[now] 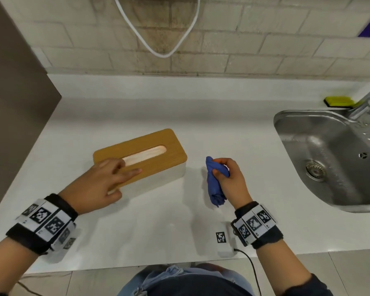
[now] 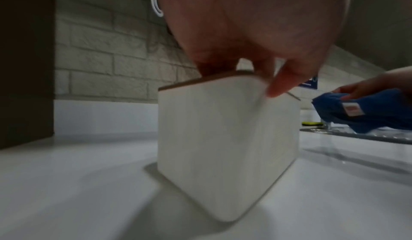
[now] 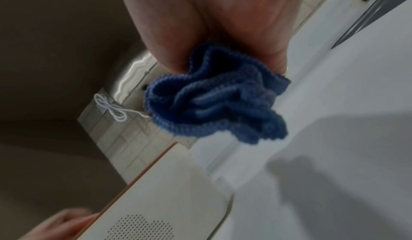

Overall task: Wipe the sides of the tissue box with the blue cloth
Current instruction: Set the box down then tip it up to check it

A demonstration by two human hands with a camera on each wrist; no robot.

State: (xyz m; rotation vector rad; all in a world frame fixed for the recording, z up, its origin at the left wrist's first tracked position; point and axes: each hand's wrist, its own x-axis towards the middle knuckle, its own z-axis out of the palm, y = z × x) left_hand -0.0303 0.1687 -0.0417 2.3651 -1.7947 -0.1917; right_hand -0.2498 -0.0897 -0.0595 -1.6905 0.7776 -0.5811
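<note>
The tissue box [image 1: 158, 150] has a wooden lid with a long slot and white sides [image 2: 223, 138], and lies at an angle on the white counter. My left hand [image 1: 107, 178] rests on the near left end of its lid with straight fingers. My right hand [image 1: 229, 174] grips the bunched blue cloth [image 1: 215, 182] in a fist, a short way right of the box and apart from it. In the right wrist view the cloth [image 3: 218, 102] hangs crumpled from the fist above the counter, with the box's white side [image 3: 167, 191] below left.
A steel sink [image 1: 321, 159] with a tap fills the right side, and a yellow sponge [image 1: 338, 101] lies behind it. A white tagged device [image 1: 222, 240] with a black cable sits near the front edge. A brick wall runs behind, and a dark cabinet [image 1: 15, 103] stands at left.
</note>
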